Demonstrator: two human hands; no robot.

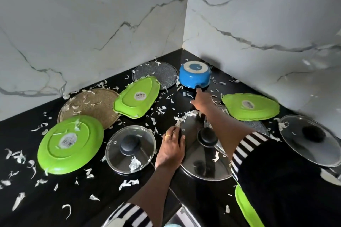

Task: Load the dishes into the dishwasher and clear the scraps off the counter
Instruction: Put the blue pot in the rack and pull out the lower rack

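**Right hand at the handle of the overturned blue pan**

The small blue enamel saucepan (194, 77) stood upside down in the far corner of the black stone counter (55, 199), close to where the two white marble walls met. Its pale base with a blue circle faced up. Its short black handle (203, 89) pointed from the pan's side toward the person, so the long axis ran from the corner to the body, almost in line with the reaching forearm.

The right hand (202, 100) was clearly the nearer one. It lay over that handle, with one fingertip (198, 90) touching the place where the handle joins the blue wall. Handle and counter were both dark, so I cannot tell if the fingers were wrapped around it or only laid along it.

The left hand (171, 146), well apart from the pan, rested flat with relaxed fingers on the rim of a round stainless-steel lid (203, 160) and held nothing.

In my judgement, the pan would come away most easily by pulling along the handle, toward the person.

White peel scraps (134, 164) lay all around the pan. One overturned green plastic plate (137, 97) lay to its left, and another green plate (250, 106) to its right.
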